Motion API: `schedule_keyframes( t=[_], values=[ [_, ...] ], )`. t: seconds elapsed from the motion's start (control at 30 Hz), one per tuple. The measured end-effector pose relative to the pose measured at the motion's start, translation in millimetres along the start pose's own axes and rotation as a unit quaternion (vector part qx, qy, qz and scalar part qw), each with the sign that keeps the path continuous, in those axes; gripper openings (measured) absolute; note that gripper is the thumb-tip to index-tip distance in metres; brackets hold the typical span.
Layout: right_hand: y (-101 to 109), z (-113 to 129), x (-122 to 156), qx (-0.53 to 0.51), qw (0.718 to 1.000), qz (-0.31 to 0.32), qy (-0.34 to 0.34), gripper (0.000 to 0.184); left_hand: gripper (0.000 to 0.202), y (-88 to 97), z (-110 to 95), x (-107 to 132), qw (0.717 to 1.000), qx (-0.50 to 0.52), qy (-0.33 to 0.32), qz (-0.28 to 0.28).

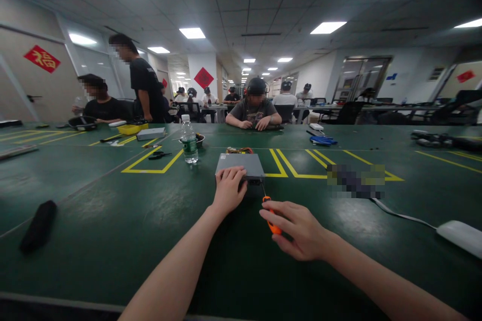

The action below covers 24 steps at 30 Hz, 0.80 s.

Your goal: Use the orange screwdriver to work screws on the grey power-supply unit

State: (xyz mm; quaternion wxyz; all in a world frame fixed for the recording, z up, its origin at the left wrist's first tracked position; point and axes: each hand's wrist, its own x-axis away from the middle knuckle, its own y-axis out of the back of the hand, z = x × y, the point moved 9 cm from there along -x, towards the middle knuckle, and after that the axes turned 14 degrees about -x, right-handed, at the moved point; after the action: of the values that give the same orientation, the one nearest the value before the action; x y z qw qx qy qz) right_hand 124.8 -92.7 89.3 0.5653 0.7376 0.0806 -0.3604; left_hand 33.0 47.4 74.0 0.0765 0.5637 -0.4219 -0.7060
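Observation:
A grey metal box [246,161], which looks like a computer power supply, lies on the green table in front of me. Several coloured wires [239,150] show at its far side. My left hand [230,185] rests on the box's near left part, fingers bent over its top and front edge. In my right hand [297,228] is a screwdriver [271,216] with an orange and black handle, held between thumb and fingers. Its shaft points up at the box's near right corner; whether the tip touches a screw is too small to tell.
A water bottle [189,140] stands left of the box, with black scissors [159,155] beyond it. A dark pouch [38,225] lies at left. Blue gloves [322,140] and a white cabled device [461,235] are at right. A person [256,105] sits opposite.

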Motion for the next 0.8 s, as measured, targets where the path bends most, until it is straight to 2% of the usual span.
schedule_keyframes(
  t=[0.1, 0.23, 0.3, 0.5, 0.67, 0.8],
  values=[
    [1, 0, -4, 0.004, 1.000, -0.001, 0.022, 0.029, 0.025, 0.3, 0, 0, 1.000, -0.001, -0.001, 0.003],
    [5, -6, -1, -0.025, 0.996, -0.085, 0.006, 0.025, 0.025, -0.2, 1, 0, 1.000, -0.002, 0.001, 0.004],
    [4, -8, 2, -0.039, 0.993, -0.108, -0.006, 0.028, 0.025, -1.1, 0, 0, 1.000, -0.001, -0.001, 0.005],
    [-14, -6, 7, -0.008, 0.999, -0.034, -0.006, 0.034, 0.025, -1.1, 0, 0, 1.000, 0.000, 0.001, 0.006],
    [0, -10, 8, 0.019, 0.992, -0.122, -0.013, 0.025, 0.026, -0.6, 0, 0, 1.000, 0.004, 0.001, 0.014],
    [3, -6, 6, 0.030, 0.992, -0.124, -0.003, 0.023, 0.024, -0.5, 0, 0, 1.000, 0.003, 0.000, 0.010]
  ],
)
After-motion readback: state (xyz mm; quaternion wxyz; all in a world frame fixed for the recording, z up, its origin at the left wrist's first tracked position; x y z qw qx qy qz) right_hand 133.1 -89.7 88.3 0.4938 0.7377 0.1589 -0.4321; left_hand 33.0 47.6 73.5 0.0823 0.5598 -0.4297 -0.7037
